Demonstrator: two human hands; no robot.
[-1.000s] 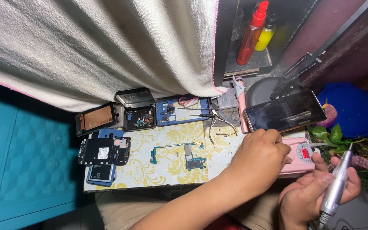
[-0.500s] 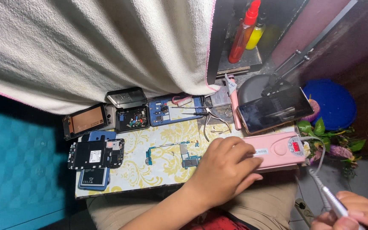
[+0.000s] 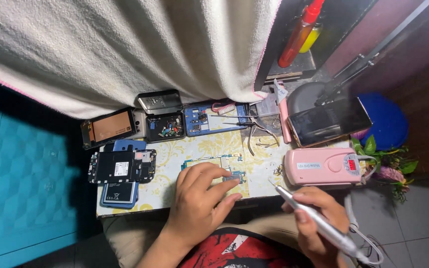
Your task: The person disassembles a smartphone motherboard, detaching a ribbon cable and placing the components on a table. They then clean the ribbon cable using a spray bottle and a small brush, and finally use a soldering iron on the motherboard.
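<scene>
1. As seen from the head camera, the left hand was laid flat on a green circuit board, its spread fingers pressing the board to the patterned work mat rather than curling round it.
2. The board's long axis was seen to run left to right along the mat, and most of it lay just beyond the left fingertips.
3. A pen-shaped rotary tool was gripped in the right hand, fingers clenched round the shaft.
4. The tool tip was held just right of the board's right end, apart from it, with nothing between; the left hand was the nearer to the board.
5. A pink control box lay right of the tip, tweezers beyond it.
6. A black phone frame and a blue phone frame were set farther off on the mat.
</scene>
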